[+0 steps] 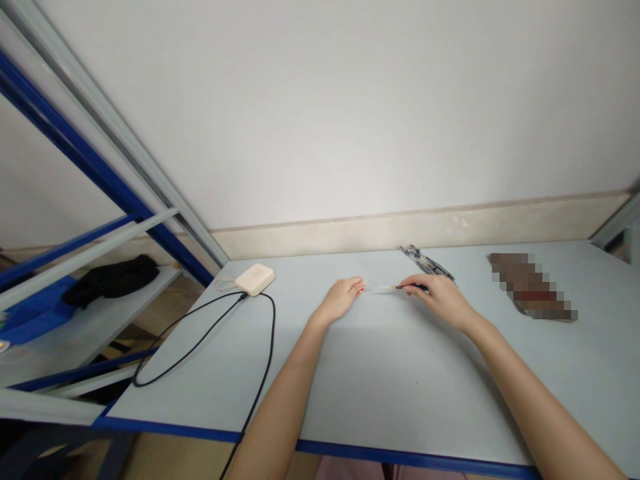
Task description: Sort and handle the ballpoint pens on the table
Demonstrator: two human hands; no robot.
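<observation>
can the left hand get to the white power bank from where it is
Probably yes: the left hand is near the power bank, with only bare tabletop between them.

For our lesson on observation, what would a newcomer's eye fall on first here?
Probably the two bare hands at the middle of the desk: the right hand pinches a thin dark tool, its pale end pointing at the left hand. Next, perhaps, the cream power bank on the desk's left, with a black cable looping from it.
</observation>
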